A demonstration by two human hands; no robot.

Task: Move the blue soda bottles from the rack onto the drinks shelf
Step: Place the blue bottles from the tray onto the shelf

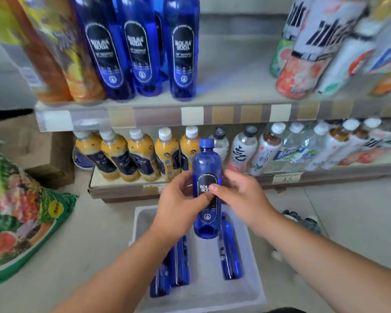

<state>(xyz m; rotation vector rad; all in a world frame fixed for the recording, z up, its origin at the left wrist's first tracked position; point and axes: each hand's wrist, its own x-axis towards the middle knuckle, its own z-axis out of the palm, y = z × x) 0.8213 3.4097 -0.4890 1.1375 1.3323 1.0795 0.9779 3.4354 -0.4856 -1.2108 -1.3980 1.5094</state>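
A blue soda bottle (pixel 207 177) is gripped upright at frame centre by left hand (pixel 178 206) and right hand (pixel 242 195), above the rack (pixel 142 222); next, a lift toward the upper shelf (pixel 235 86) is called for.

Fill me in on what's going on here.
A person is restocking blue soda. Both hands, left hand and right hand, have a grip on one upright blue bottle above the white tray, where three more lie. Three already stand on the upper shelf, beside open space.
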